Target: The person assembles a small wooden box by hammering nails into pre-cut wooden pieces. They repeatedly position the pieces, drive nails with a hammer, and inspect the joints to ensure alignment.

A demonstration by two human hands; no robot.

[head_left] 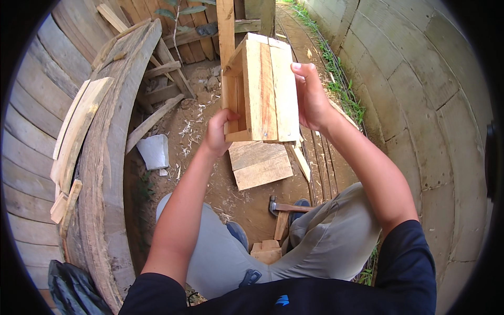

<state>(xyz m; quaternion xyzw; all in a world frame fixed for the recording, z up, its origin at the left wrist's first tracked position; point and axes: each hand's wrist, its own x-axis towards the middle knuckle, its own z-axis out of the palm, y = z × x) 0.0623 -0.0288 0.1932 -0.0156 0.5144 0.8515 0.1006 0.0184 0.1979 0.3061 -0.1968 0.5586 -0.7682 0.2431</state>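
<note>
Both my hands hold up a small box of pale wooden boards [261, 89] in front of me, tilted, with its open side facing left. My left hand [219, 130] grips the lower left edge, some fingers reaching inside the opening. Against the right side presses my right hand [311, 98], its thumb by the upper right edge and the other fingers mostly hidden behind the box. Below it on the ground lies a flat panel of joined boards [261, 164]. A hammer [283, 208] with a wooden handle rests near my right foot.
To the left runs a thick weathered plank bench [107, 173] carrying loose wood strips [79, 131]. A white block [154, 152] sits on the dirt floor among shavings. A concrete wall [420, 110] stands close on the right, with metal rods [321, 163] along the ground. Black plastic [76, 289] lies at lower left.
</note>
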